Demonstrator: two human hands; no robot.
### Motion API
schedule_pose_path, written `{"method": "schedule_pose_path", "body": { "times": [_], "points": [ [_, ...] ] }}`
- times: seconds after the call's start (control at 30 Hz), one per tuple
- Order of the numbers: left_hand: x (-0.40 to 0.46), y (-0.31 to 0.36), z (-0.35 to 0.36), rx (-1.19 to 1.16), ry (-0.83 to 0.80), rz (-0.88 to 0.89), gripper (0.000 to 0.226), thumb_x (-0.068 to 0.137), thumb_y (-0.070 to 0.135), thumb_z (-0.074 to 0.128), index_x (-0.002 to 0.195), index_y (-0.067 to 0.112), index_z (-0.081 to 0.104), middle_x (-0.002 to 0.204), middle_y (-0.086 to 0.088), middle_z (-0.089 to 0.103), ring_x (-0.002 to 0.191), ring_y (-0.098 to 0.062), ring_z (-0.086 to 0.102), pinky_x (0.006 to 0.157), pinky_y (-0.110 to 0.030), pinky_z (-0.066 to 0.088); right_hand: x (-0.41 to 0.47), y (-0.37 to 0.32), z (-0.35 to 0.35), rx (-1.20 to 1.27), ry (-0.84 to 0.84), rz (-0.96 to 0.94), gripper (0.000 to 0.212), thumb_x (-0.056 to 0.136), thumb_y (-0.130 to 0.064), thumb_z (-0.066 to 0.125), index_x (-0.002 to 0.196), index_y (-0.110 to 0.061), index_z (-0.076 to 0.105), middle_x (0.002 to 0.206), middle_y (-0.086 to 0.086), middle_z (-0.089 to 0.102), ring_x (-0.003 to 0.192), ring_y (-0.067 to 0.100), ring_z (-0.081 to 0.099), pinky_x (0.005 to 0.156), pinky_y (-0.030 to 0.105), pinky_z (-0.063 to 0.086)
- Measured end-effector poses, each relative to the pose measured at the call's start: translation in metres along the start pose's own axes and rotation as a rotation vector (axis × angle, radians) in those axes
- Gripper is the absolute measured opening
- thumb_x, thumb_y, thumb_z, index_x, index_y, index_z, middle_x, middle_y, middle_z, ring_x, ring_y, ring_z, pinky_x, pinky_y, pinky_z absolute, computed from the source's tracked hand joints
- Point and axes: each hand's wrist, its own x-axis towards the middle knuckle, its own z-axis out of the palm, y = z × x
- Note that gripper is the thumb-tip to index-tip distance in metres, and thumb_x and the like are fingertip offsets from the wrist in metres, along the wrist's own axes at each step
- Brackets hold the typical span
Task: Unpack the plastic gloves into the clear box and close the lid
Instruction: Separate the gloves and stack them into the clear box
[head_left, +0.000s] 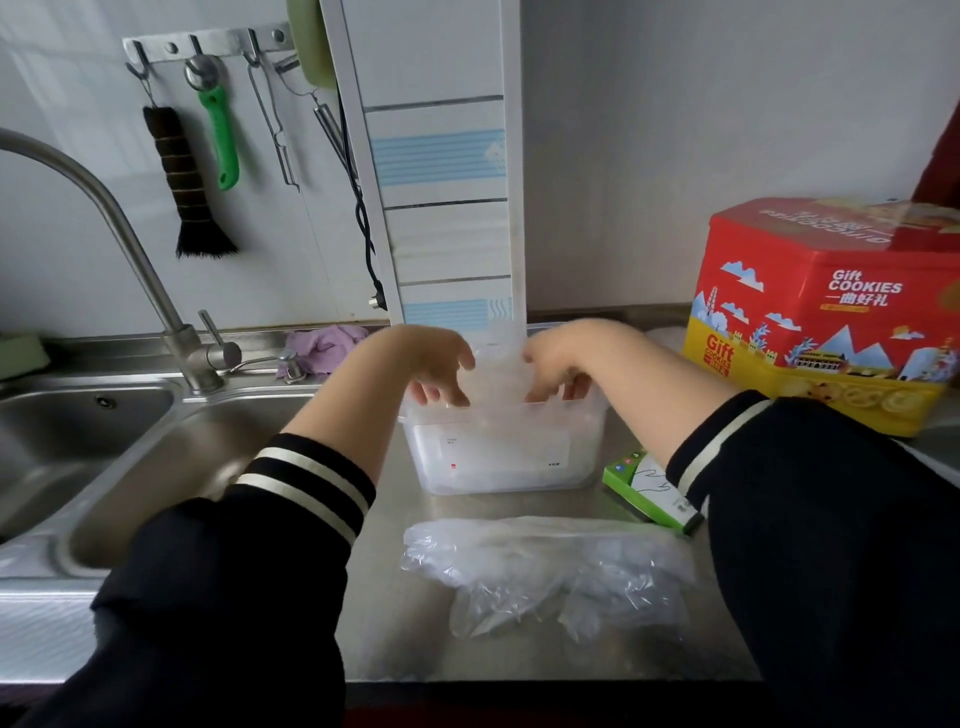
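The fingers (447, 387) of the left hand (434, 358) curl downward over the open top of the clear box (498, 457), their tips dipping just inside its near rim; whether they pinch any film is lost in motion blur, so I cannot tell. The right hand (558, 364) mirrors it from the other side, fingers bent down into the box and pressed against a bunch of thin plastic gloves (498, 369) that rises between the two hands above the rim; a firm grip cannot be confirmed either. Both wrists come out of dark sleeves with pale striped cuffs.

The clear box stands on the steel counter (384, 597), well back from its front edge, with a white label on its near wall and no lid on it. Nearer the front edge lies a loose heap of crumpled clear plastic wrap (550, 577), apart from the box. Just right of the box, partly under the right sleeve, a green and white carton (649, 488) with a glove outline lies flat.

Further right a red and yellow cookie tin (826, 317) sits against the wall. To the left is the sink (150, 462) with its tap (130, 234), a purple cloth (322, 345) behind it, and a brush (189, 187) and a green-handled tool (223, 135) hanging from a hook rail
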Motion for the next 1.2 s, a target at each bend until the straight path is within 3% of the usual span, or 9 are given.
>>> {"method": "schedule_pose_path", "body": {
  "times": [0.07, 0.2, 0.3, 0.43, 0.53, 0.63, 0.83, 1.03, 1.2],
  "points": [
    [-0.016, 0.003, -0.01, -0.011, 0.15, 0.039, 0.041, 0.092, 0.02, 0.064, 0.131, 0.017, 0.053, 0.122, -0.005, 0.064, 0.089, -0.024, 0.07, 0.065, -0.022, 0.054, -0.015, 0.004, -0.008, 0.14, 0.136, -0.06, 0.055, 0.086, -0.027, 0.071, 0.129, 0.0, 0.05, 0.101, 0.011, 0.062, 0.063, 0.019, 0.062, 0.064, 0.031, 0.055],
    [-0.041, 0.016, 0.006, -0.078, 0.723, 0.205, 0.019, 0.095, 0.021, 0.054, 0.107, 0.021, 0.068, 0.107, 0.003, 0.069, 0.09, -0.019, 0.063, 0.082, -0.03, 0.05, -0.052, 0.015, 0.004, 0.399, 0.458, -0.237, 0.014, 0.09, -0.031, 0.065, 0.093, -0.017, 0.065, 0.089, 0.006, 0.07, 0.063, 0.016, 0.065, 0.072, 0.039, 0.059],
    [-0.062, 0.03, 0.046, -0.247, 0.955, 0.367, 0.016, 0.094, 0.021, 0.055, 0.102, 0.021, 0.069, 0.088, 0.012, 0.067, 0.07, -0.009, 0.057, 0.066, -0.024, 0.042, -0.086, 0.022, 0.036, 0.606, 0.58, -0.367, 0.016, 0.092, -0.032, 0.061, 0.089, -0.017, 0.065, 0.07, 0.0, 0.068, 0.062, 0.014, 0.066, 0.071, 0.036, 0.057],
    [-0.077, 0.038, 0.108, -0.455, 0.855, 0.504, 0.013, 0.091, 0.032, 0.061, 0.097, 0.024, 0.068, 0.088, 0.01, 0.066, 0.072, -0.009, 0.059, 0.068, -0.027, 0.048, -0.114, 0.045, 0.085, 0.589, 0.384, -0.344, 0.024, 0.079, -0.042, 0.073, 0.09, -0.021, 0.067, 0.083, -0.007, 0.068, 0.076, 0.007, 0.062, 0.074, 0.028, 0.051],
    [-0.069, 0.037, 0.155, -0.498, 0.609, 0.5, 0.041, 0.08, 0.059, 0.063, 0.108, 0.029, 0.065, 0.1, 0.013, 0.065, 0.094, -0.005, 0.057, 0.081, -0.023, 0.045, -0.113, 0.056, 0.125, 0.41, 0.153, -0.24, 0.043, 0.073, -0.045, 0.077, 0.107, -0.031, 0.055, 0.109, -0.017, 0.055, 0.102, 0.004, 0.053, 0.087, 0.026, 0.044],
    [-0.059, 0.038, 0.189, -0.442, 0.606, 0.486, 0.051, 0.074, 0.063, 0.06, 0.109, 0.026, 0.067, 0.104, 0.009, 0.066, 0.1, -0.014, 0.056, 0.088, -0.027, 0.043, -0.097, 0.051, 0.156, 0.395, 0.349, -0.219, 0.029, 0.081, -0.031, 0.071, 0.105, -0.028, 0.055, 0.106, -0.012, 0.056, 0.102, 0.013, 0.056, 0.084, 0.031, 0.044],
    [-0.059, 0.028, 0.194, -0.409, 0.844, 0.311, 0.013, 0.085, 0.022, 0.066, 0.096, 0.019, 0.069, 0.09, 0.004, 0.067, 0.088, -0.022, 0.059, 0.075, -0.027, 0.04, -0.07, 0.044, 0.179, 0.55, 0.726, -0.229, 0.013, 0.087, -0.029, 0.067, 0.098, -0.024, 0.061, 0.096, -0.01, 0.063, 0.087, 0.014, 0.057, 0.071, 0.03, 0.042],
    [-0.064, 0.032, 0.193, -0.489, 0.964, 0.192, 0.004, 0.088, 0.014, 0.067, 0.092, 0.013, 0.065, 0.083, 0.001, 0.067, 0.081, -0.024, 0.058, 0.07, -0.03, 0.039, -0.065, 0.05, 0.187, 0.582, 0.918, -0.245, 0.018, 0.088, -0.027, 0.068, 0.102, -0.016, 0.066, 0.1, -0.006, 0.067, 0.097, 0.014, 0.059, 0.072, 0.018, 0.035],
    [-0.06, 0.027, 0.195, -0.438, 1.108, 0.213, 0.007, 0.087, 0.017, 0.061, 0.083, 0.015, 0.067, 0.083, 0.005, 0.067, 0.079, -0.023, 0.055, 0.069, -0.03, 0.038, -0.065, 0.05, 0.189, 0.626, 1.027, -0.319, 0.014, 0.087, -0.026, 0.067, 0.088, -0.013, 0.069, 0.086, -0.001, 0.066, 0.085, 0.02, 0.06, 0.072, 0.034, 0.048]
  ]
}}
